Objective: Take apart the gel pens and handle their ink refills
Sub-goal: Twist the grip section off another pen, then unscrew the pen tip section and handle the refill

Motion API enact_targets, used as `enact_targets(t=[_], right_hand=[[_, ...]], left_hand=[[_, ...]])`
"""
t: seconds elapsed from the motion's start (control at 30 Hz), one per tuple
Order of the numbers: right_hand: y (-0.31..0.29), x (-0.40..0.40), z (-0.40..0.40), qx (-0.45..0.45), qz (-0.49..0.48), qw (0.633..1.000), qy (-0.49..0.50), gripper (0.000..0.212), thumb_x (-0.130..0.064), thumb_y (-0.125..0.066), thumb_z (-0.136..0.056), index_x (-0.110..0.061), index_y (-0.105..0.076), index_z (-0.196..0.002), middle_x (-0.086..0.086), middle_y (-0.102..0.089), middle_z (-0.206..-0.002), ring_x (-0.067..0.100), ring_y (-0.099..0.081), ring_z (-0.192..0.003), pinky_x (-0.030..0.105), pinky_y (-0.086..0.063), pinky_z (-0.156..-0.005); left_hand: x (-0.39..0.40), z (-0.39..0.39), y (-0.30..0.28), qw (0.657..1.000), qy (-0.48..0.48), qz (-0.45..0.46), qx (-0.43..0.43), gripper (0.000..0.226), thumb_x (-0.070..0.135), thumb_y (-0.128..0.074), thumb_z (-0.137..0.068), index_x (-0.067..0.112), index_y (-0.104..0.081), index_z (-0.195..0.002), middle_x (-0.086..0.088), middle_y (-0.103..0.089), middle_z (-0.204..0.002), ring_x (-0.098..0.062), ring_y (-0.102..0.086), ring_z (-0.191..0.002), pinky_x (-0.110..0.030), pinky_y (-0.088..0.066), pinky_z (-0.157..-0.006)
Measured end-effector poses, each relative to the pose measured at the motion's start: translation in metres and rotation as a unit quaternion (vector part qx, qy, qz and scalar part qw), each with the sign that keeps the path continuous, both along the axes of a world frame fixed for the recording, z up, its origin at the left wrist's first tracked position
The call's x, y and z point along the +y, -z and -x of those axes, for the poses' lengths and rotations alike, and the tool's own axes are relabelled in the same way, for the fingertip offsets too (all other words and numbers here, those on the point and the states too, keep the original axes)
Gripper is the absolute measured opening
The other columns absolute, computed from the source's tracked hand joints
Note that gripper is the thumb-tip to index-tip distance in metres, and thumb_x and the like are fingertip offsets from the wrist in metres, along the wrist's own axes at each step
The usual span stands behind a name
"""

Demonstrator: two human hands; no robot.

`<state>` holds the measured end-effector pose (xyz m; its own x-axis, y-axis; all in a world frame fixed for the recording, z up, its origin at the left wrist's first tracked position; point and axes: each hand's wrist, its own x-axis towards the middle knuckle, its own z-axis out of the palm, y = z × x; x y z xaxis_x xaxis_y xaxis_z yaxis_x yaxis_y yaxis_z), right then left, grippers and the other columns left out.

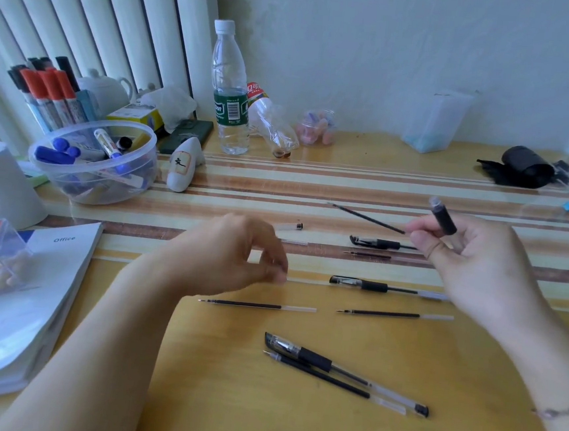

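My right hand (469, 252) pinches a thin black ink refill (367, 218) by its end, tip pointing left above the table. The same hand holds a short black pen grip piece (443, 217) upright. My left hand (235, 252) hovers low over the table with its fingertips drawn together and blurred, so I cannot tell whether anything is between them. Loose refills lie at the centre (258, 305) and to the right (394, 314). A capped gel pen (373, 286) lies between my hands. Another pen (348, 370) lies nearest me, beside a refill (331, 377).
A clear barrel piece (289, 226) lies behind my left hand, and a pen (373, 242) and a refill (369, 255) lie under my right hand. At the left are a plastic bowl of markers (91, 160), a booklet (28, 296) and a water bottle (230, 90).
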<state>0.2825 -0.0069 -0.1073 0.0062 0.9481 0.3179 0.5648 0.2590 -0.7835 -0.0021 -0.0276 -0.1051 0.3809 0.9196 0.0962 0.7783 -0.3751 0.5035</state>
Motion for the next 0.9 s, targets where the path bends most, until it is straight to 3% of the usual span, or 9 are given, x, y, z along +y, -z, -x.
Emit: enact_targets(t=[0.13, 0.23, 0.37, 0.53, 0.7, 0.8, 0.9], right_hand=[[0.003, -0.001, 0.006, 0.027, -0.012, 1.0, -0.005, 0.012, -0.016, -0.07, -0.084, -0.028, -0.071, -0.086, -0.015, -0.069, -0.084, -0.005, -0.064, -0.083, 0.015, -0.046, -0.074], [0.006, -0.003, 0.012, 0.032, -0.028, 0.999, -0.014, 0.014, -0.015, -0.071, -0.082, -0.028, -0.07, -0.085, -0.015, -0.069, -0.081, -0.006, -0.065, -0.081, 0.014, -0.048, -0.074], [0.009, -0.006, 0.02, 0.039, -0.054, 0.998, -0.013, 0.008, -0.02, -0.072, -0.082, -0.025, -0.071, -0.088, -0.012, -0.07, -0.08, 0.005, -0.067, -0.08, 0.028, -0.055, -0.078], [0.013, -0.005, 0.026, 0.037, -0.062, 0.997, -0.019, 0.007, -0.02, -0.071, -0.083, -0.026, -0.07, -0.087, -0.012, -0.069, -0.081, 0.006, -0.066, -0.082, 0.033, -0.055, -0.081], [0.018, -0.008, 0.032, 0.012, -0.067, 0.997, -0.043, 0.016, -0.023, -0.07, -0.083, -0.038, -0.066, -0.082, -0.013, -0.07, -0.085, 0.007, -0.066, -0.086, 0.031, -0.055, -0.08], [0.017, -0.006, 0.031, 0.018, -0.071, 0.997, -0.038, 0.017, -0.021, -0.07, -0.083, -0.037, -0.066, -0.081, -0.013, -0.069, -0.083, 0.005, -0.064, -0.082, 0.025, -0.052, -0.078], [0.017, -0.005, 0.031, 0.017, -0.072, 0.996, -0.04, 0.016, -0.02, -0.07, -0.084, -0.036, -0.067, -0.083, -0.015, -0.069, -0.084, 0.002, -0.064, -0.083, 0.021, -0.05, -0.077]], left_hand=[[-0.006, -0.008, -0.002, 0.995, 0.047, 0.057, 0.069, 0.014, 0.05, -0.075, -0.072, 0.042, -0.071, -0.083, 0.018, -0.061, -0.086, -0.001, -0.058, -0.08, -0.031, -0.05, -0.072], [-0.01, -0.012, -0.004, 0.992, 0.045, 0.037, 0.11, 0.013, 0.051, -0.071, -0.074, 0.042, -0.068, -0.084, 0.019, -0.06, -0.087, 0.0, -0.058, -0.082, -0.033, -0.051, -0.074], [-0.014, -0.019, -0.003, 0.984, 0.051, -0.005, 0.173, 0.011, 0.048, -0.066, -0.081, 0.038, -0.064, -0.086, 0.02, -0.057, -0.087, -0.001, -0.055, -0.08, -0.023, -0.045, -0.069], [-0.014, -0.02, -0.002, 0.977, 0.035, -0.021, 0.209, 0.009, 0.033, -0.055, -0.091, 0.035, -0.062, -0.095, 0.02, -0.058, -0.097, -0.007, -0.056, -0.087, -0.03, -0.047, -0.076], [-0.017, -0.023, 0.0, 0.976, 0.045, 0.0, 0.213, 0.01, 0.035, -0.054, -0.092, 0.036, -0.062, -0.098, 0.02, -0.056, -0.099, -0.007, -0.056, -0.093, -0.031, -0.047, -0.078], [-0.018, -0.026, 0.001, 0.974, 0.049, -0.011, 0.221, 0.008, 0.038, -0.057, -0.091, 0.037, -0.061, -0.097, 0.019, -0.051, -0.092, -0.006, -0.052, -0.087, -0.028, -0.042, -0.071], [-0.019, -0.029, 0.003, 0.97, 0.045, -0.03, 0.238, 0.009, 0.033, -0.053, -0.094, 0.035, -0.06, -0.099, 0.016, -0.058, -0.097, -0.01, -0.056, -0.087, -0.029, -0.042, -0.07]])
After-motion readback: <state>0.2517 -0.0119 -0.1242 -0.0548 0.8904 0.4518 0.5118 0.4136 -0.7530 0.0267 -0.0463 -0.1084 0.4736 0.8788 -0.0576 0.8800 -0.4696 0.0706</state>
